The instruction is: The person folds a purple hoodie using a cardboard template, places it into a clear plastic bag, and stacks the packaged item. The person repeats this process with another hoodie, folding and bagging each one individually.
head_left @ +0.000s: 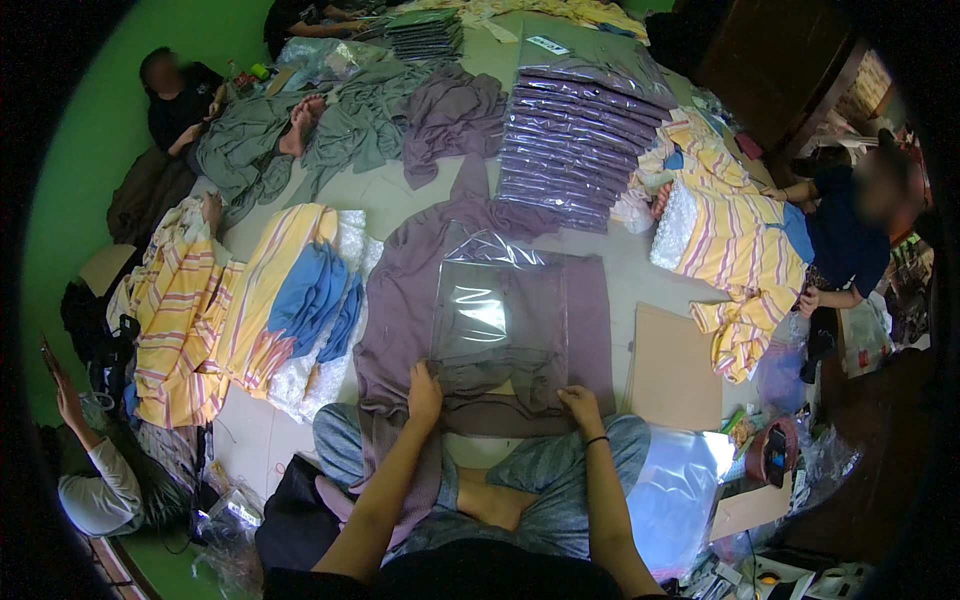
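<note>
A clear plastic bag [500,280] lies flat in front of me over a spread mauve-brown cloth [588,330], which shows through it. My left hand [424,394] is closed at the bag's near left corner, the fingers pinched on its edge. At the near right corner my right hand [580,408] pinches the other side, a dark band around its wrist. Whether the fingers also grip some cloth under the plastic, I cannot tell. Part of the cloth runs down beneath my left forearm onto my crossed legs.
Beyond the cloth rises a tall stack of bagged mauve garments [580,140]. Brown cardboard sheets [678,365] and clear plastic bags [675,490] lie at my right. Yellow striped cloth [270,280] sits left. Other people work around, one with striped cloth [730,235] at right.
</note>
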